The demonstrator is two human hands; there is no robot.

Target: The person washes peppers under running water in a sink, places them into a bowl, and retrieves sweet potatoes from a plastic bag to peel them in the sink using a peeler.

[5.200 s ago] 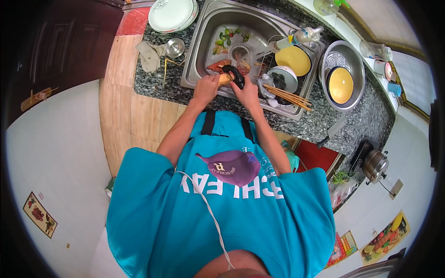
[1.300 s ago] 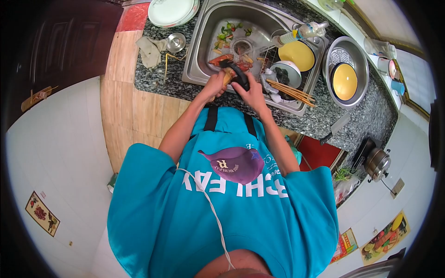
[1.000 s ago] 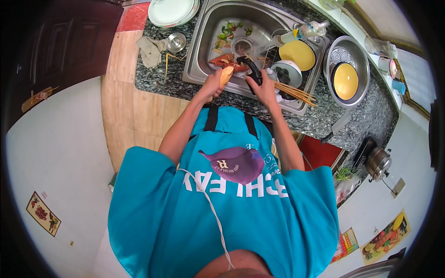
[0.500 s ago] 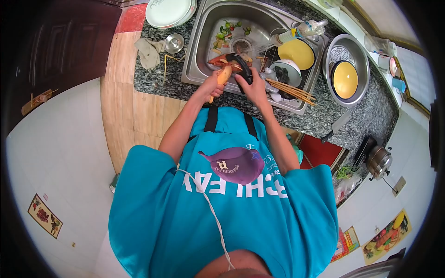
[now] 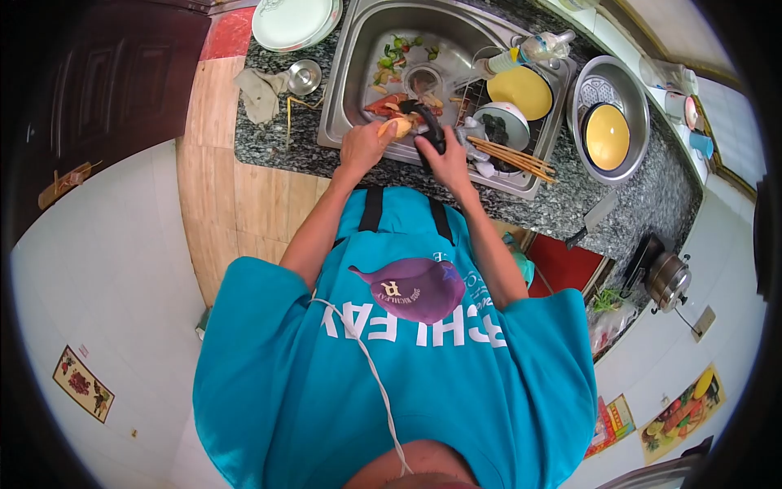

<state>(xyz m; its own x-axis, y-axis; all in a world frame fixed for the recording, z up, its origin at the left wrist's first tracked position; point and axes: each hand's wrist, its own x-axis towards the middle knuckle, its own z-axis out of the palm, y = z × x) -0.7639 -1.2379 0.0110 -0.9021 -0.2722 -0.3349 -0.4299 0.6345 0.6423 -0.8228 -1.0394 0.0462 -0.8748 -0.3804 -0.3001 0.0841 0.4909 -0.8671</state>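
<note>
My left hand (image 5: pixel 363 152) is closed around a peeled, orange-fleshed sweet potato (image 5: pixel 396 127), whose far end sticks out over the sink's near edge. My right hand (image 5: pixel 446 156) grips a black peeler (image 5: pixel 429 122) by its handle. The peeler's head lies close against the far end of the sweet potato; its blade cannot be made out. Below both hands, reddish-brown peelings (image 5: pixel 384 105) lie in the steel sink (image 5: pixel 356 65) near the drain (image 5: pixel 422 80). Green and red vegetable scraps (image 5: pixel 399 50) are scattered farther back in the basin.
Right of the basin, a rack holds a yellow bowl (image 5: pixel 521 94), a white bowl (image 5: pixel 509 120), chopsticks (image 5: pixel 513 159) and a plastic bottle (image 5: pixel 544 49). A steel basin (image 5: pixel 643 122) and a knife (image 5: pixel 593 220) lie farther right. Plates (image 5: pixel 285 20) and a cloth (image 5: pixel 259 94) are at left.
My left hand has turned and moved slightly left, so less of the sweet potato shows. The peeler in my right hand has tilted and shifted a little right.
</note>
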